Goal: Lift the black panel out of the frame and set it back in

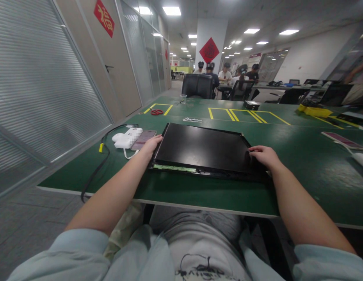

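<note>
Head view: the black screen [203,148] lies on the tabletop [301,168]; the left hand [151,144] rests fingers against its left edge, the right hand [266,156] bends fingers at its right, apparently steadying 2 sides; whether either grips, I cannot tell.

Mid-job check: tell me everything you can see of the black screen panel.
The black screen panel is flat, thin and roughly rectangular, with a smooth, dark, faintly reflective face turned up. A darker rim shows along its sides; a green strip, resembling circuit board, runs along the left part of the near edge. It lies on the green table, close to the near side. The left hand is at its left edge, the right hand at its right. Its underside is hidden.
</note>
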A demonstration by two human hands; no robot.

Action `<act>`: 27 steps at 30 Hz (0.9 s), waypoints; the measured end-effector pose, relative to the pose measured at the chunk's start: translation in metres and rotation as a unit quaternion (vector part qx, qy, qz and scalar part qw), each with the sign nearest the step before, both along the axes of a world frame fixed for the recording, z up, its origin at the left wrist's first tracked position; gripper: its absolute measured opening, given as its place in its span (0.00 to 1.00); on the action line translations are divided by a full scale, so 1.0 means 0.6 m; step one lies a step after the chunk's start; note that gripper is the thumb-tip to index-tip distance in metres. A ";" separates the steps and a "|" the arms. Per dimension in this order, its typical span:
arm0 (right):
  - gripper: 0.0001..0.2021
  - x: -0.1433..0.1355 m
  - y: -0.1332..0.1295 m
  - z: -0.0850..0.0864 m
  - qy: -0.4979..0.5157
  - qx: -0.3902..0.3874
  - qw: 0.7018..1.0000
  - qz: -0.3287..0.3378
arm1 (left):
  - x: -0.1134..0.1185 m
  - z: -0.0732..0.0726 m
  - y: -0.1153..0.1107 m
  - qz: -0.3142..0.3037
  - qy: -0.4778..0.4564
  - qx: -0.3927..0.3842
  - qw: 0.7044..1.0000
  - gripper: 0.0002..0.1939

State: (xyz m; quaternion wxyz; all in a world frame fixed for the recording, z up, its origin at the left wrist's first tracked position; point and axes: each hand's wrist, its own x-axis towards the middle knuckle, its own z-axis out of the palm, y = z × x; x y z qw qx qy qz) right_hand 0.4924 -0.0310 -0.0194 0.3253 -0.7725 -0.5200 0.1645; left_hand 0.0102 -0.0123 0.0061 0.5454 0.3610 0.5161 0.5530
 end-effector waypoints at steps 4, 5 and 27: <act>0.12 0.003 0.003 -0.003 0.000 -0.005 1.000 0.003 | 0.006 0.012 -0.011 0.029 0.019 -0.055 0.998 0.58; 0.12 0.003 0.004 -0.003 -0.001 -0.006 1.000 0.004 | 0.008 0.015 -0.014 0.027 0.018 -0.059 0.998 0.58; 0.10 0.000 0.002 -0.004 -0.016 0.004 1.000 0.014 | 0.018 0.021 -0.032 -0.002 0.006 0.037 0.999 0.21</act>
